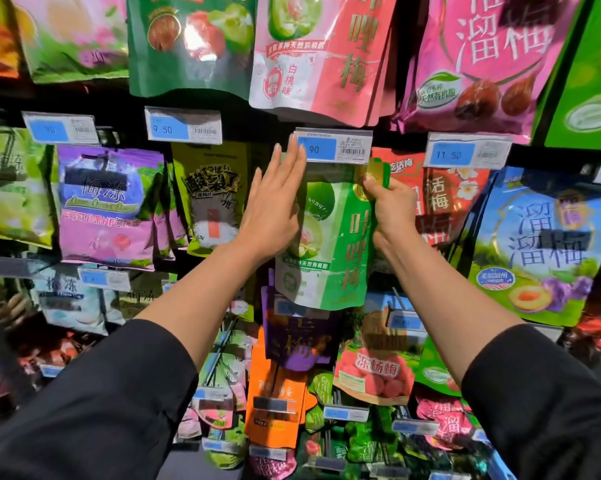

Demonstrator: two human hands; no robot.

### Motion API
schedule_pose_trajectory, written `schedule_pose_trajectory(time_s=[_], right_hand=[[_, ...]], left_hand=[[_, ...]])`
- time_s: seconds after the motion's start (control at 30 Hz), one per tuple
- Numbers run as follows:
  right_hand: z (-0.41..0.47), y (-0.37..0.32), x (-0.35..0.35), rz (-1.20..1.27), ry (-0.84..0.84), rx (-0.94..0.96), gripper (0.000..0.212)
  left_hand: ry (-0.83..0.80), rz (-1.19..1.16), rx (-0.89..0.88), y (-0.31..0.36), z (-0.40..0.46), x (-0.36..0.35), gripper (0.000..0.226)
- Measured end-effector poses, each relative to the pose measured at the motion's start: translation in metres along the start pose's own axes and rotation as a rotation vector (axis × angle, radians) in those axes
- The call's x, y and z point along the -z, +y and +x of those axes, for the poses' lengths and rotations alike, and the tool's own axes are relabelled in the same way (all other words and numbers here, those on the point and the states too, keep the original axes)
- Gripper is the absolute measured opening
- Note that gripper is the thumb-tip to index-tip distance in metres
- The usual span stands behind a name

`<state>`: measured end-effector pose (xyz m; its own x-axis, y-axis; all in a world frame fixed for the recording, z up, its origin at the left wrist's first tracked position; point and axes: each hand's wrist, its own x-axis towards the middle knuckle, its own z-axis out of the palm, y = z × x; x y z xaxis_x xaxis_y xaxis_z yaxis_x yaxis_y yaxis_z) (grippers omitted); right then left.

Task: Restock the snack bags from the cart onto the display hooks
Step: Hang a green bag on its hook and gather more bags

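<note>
A green and white snack bag (330,251) hangs in the middle of the display, just under a blue price tag (333,147) at the end of its hook. My right hand (392,209) pinches the bag's top right corner between thumb and curled fingers. My left hand (275,206) lies flat with straight fingers against the bag's left edge, fingertips reaching up to the price tag. The hook itself is hidden behind the tag and the bag. The cart is out of view.
Hanging snack bags crowd every side: a yellow-green bag (212,195) to the left, a red bag (441,199) to the right, a pink bag (323,53) above, purple and orange bags (285,368) below. Price tags jut forward on each hook row.
</note>
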<state>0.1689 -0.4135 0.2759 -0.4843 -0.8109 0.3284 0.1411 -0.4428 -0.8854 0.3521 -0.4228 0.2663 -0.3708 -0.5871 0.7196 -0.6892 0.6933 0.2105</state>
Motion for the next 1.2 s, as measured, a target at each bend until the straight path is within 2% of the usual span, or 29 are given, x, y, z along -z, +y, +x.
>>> schedule_pose_trajectory(time_s=[0.27,0.4,0.57,0.63,0.73,0.9,1.1,1.2], right_hand=[[0.008,0.007,-0.005,-0.042,0.035,0.061,0.018],[0.024,0.019,-0.012,-0.230,0.141,0.168,0.027],[0.035,0.028,-0.014,-0.472,0.208,0.190,0.022],[0.030,0.038,-0.008,-0.480,0.169,0.164,0.008],[0.020,0.058,0.000,-0.508,0.081,0.103,0.021],[0.017,0.053,-0.008,-0.675,0.211,0.067,0.020],[-0.013,0.052,0.017,-0.602,0.264,0.047,0.032],[-0.046,0.053,0.055,-0.623,0.287,0.032,0.033]], left_hand=[[0.032,-0.011,-0.011,-0.002,-0.001,-0.004,0.088],[0.039,-0.006,-0.007,0.000,-0.002,-0.006,0.090],[0.042,0.023,-0.001,-0.001,-0.003,-0.005,0.090],[0.030,0.038,0.002,-0.001,-0.005,-0.004,0.090],[0.015,0.048,0.007,-0.003,-0.011,-0.006,0.091],[-0.015,0.007,0.036,0.004,-0.014,-0.007,0.088],[-0.081,-0.037,0.080,0.016,-0.033,-0.014,0.084],[-0.146,-0.163,0.090,0.036,-0.061,-0.039,0.079]])
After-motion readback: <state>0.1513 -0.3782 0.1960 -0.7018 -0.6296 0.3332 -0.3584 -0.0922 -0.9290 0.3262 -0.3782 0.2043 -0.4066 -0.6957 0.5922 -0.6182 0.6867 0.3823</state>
